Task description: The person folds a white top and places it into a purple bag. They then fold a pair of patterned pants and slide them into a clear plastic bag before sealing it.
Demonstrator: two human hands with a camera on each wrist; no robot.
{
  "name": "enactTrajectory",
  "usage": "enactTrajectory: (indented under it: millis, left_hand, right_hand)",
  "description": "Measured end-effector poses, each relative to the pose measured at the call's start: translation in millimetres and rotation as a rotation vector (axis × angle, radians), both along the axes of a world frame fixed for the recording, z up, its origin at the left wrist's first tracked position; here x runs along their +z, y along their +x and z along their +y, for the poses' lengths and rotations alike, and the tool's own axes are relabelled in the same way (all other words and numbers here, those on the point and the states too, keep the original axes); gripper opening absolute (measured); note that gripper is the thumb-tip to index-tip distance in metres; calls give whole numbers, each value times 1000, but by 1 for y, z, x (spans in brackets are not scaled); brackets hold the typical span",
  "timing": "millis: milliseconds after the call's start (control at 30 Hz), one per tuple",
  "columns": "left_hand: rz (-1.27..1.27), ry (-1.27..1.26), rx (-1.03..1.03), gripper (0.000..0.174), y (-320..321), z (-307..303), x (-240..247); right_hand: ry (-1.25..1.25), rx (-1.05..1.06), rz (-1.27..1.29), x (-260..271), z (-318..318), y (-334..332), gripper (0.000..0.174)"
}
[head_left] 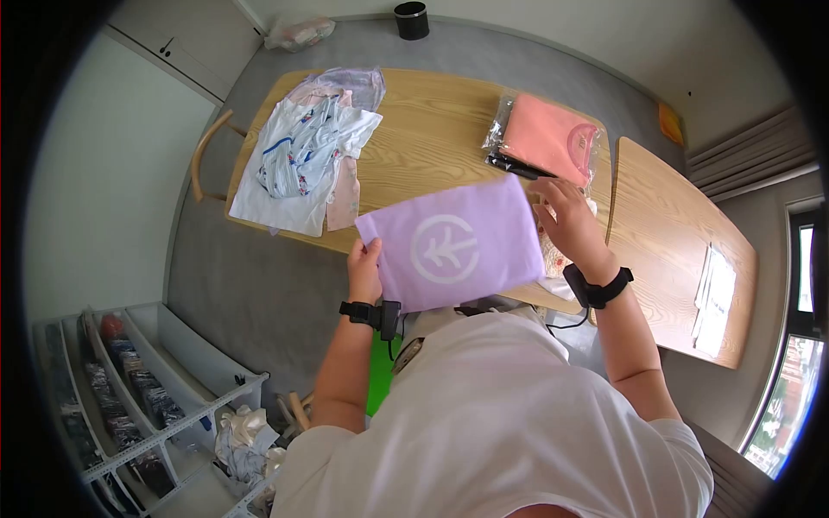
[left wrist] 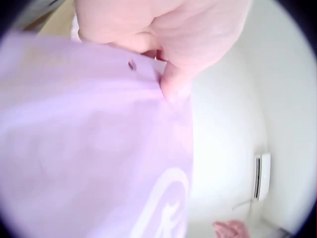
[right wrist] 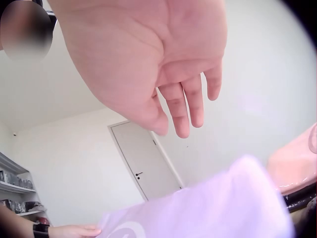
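both hands are up at the lilac pouch [head_left: 453, 242]. my left hand [head_left: 364, 269] pinches its left edge, thumb on the cloth. my right hand [head_left: 570, 220] is open with loose fingers at its far right corner; i cannot tell if it touches. the pouch hangs between them over the near edge of the wooden table [head_left: 432, 129], hiding what lies beneath. pale clothes [head_left: 302, 164] lie far left on the table, a bagged pink garment [head_left: 548, 138] far right. grey floor [head_left: 250, 285], shelves [head_left: 129, 406] near left.
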State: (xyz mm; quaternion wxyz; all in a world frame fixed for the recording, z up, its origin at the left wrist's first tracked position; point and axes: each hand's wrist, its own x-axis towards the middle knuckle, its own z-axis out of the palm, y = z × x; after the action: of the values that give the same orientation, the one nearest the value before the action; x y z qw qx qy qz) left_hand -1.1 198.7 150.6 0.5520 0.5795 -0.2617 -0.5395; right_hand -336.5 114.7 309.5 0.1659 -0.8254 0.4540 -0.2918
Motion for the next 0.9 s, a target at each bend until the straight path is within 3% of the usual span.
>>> enactTrajectory:
  millis: [33,67,133,167,233,300,400,500,533,600,633,700,733,800,833,867,900]
  left_hand:
    - [89,-14,173,25,4,2,-8]
    - [85,-7,176,25,8,4,-16]
    - [281,50,478,24,12,7,-35]
    - [278,57,477,24,11,6,-46]
    - [386,278,664,23,9,2,-71]
    - [395,376,596,23,15,2,-108]
    - [435,502,492,21,-6,-10,-121]
    - [441,605,359,23,-19,-18,-128]
    - [448,620,337,23,-24,-21,-124]
    - [313,839,76,23,-31,-27,-105]
    - [310,846,68,23,-38,-29,-94]
    - [-108,759,-276,23,-50,-33,-77]
    - [-113,765,-279,23,-54,-34,-77]
    - [-346,396,-488,22,-62,-36,-75]
    - [-354,405,-493,22,-69,-38,-74]
    - [-382,303,-539,22,-78,-40,-74]
    - [-405,198,-583,21,-88,-43,-74]
  right_hand:
    - [5,7,-1,-7,-1,-1,24]
    - [22,0,-8,-17,-1,-2,24]
    - [128,-43,-3,-32,4,-8,21]
    - [136,-44,-4,-40,7,-13,21]
    - [265,-129,-17,-60,13,-29,19]
    - [333,-197,-18,-88,17,-51,18]
    - [398,-403,-115,-147,26,-99,19]
    - [427,-708,-137,-199,39,-140,32]
    - [479,-821,-125,-217,41,-153,42]
    - [570,-1005,-133,-242,47,-167,61]
    - [646,-1086,-169,-250,47,-168,68]
    - [722,-1104,-156,-263,42,-171,73]
    - [794,-1112,-142,-268,38,-171,77]
    - [848,-1106,-156,-267,29,-165,75]
    - [891,-1099,-170,-257,24,-158,73]
    - [1017,-1009,-480,-239,20,-151,73]
    - [1022,-1014,-484,-241,19,-145,73]
